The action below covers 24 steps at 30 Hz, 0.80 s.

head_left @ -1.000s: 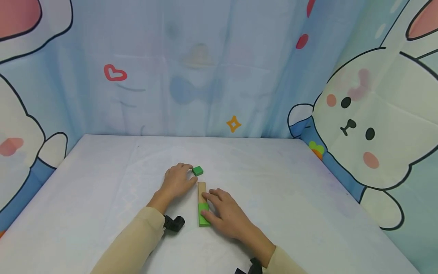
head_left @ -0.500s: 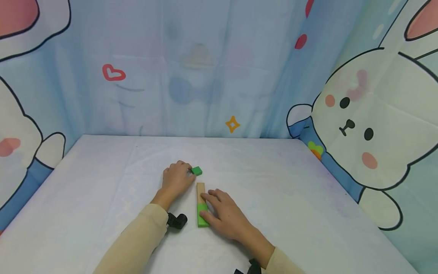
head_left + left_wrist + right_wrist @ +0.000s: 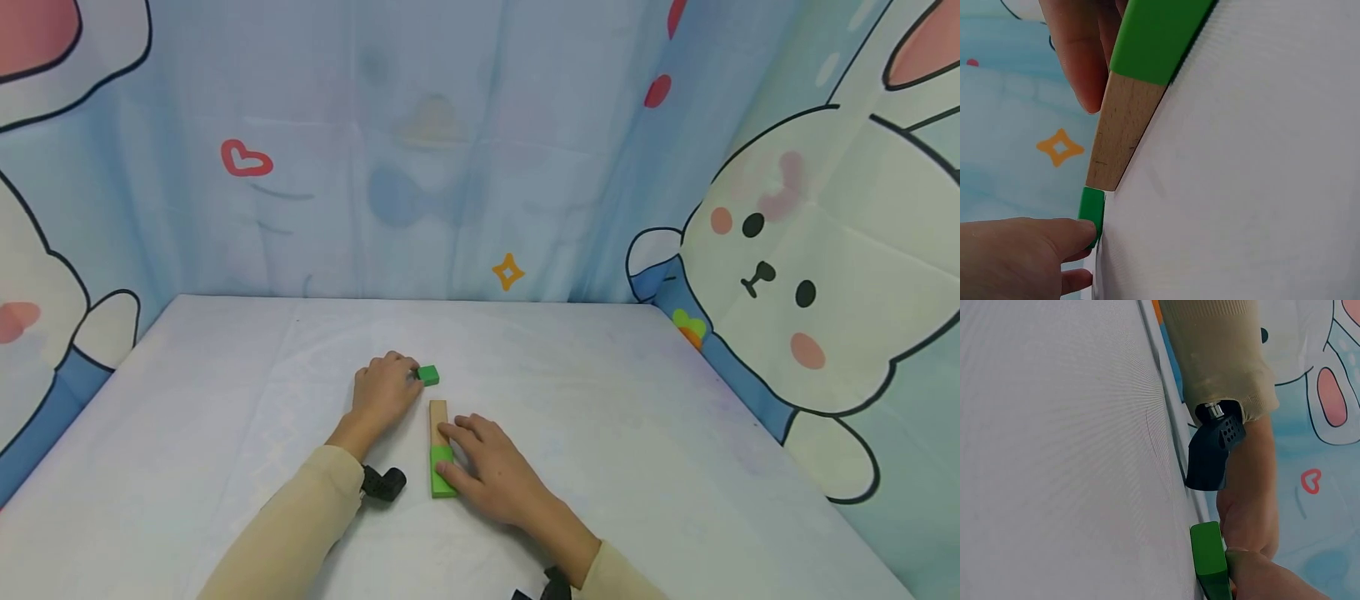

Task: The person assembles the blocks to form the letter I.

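Note:
In the head view, my left hand (image 3: 382,392) pinches a small green block (image 3: 428,375) between thumb and fingers on the white table. Seen from the left wrist, the left thumb (image 3: 1075,234) lies against that block's face. Just nearer, a natural wood block (image 3: 438,421) and a bright green block (image 3: 442,475) lie end to end in one straight row. My right hand (image 3: 491,467) rests along the row's right side, its thumb on the green block and a forefinger touching the wood block. In the right wrist view, the right thumb (image 3: 1266,575) lies against the green block's side.
The white table (image 3: 637,417) reaches back to a blue curtain (image 3: 322,208) printed with cartoon figures. A cartoon rabbit (image 3: 840,250) covers the cloth on the right. A black wrist camera (image 3: 384,483) sits under the left sleeve.
The small green block has turned slightly, so its sides sit squarer to the row. My left thumb has drawn back a little. The right hand and the two-block row stay put.

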### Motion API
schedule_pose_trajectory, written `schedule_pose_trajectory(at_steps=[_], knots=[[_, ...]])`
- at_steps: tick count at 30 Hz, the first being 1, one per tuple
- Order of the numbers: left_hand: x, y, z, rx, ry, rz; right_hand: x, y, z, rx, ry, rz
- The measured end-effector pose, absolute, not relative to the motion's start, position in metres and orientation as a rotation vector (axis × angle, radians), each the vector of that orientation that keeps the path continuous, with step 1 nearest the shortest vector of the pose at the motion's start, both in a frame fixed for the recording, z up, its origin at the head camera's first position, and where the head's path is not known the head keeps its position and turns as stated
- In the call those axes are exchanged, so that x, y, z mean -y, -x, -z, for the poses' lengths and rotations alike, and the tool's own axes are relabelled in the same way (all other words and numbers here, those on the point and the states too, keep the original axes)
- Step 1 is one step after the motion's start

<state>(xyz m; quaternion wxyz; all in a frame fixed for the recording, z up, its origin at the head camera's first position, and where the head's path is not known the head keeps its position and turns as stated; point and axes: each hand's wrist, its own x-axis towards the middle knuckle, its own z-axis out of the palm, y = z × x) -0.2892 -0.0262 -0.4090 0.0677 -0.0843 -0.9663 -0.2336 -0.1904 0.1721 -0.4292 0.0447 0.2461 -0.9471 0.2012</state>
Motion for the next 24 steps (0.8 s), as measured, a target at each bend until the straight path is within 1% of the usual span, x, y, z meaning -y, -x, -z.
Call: schedule_pose_trajectory(at_steps=[15,24], knots=[[0.0278,0.2852,0.4082,2.891,0.342,0.821,-0.1715,0.1898,0.4267,2.895,-0.755,-0.594],[0.0281,0.2861,0.4112,2.890,0.351,0.855,-0.1714,0.1903,0.4277,2.897,-0.753,-0.589]])
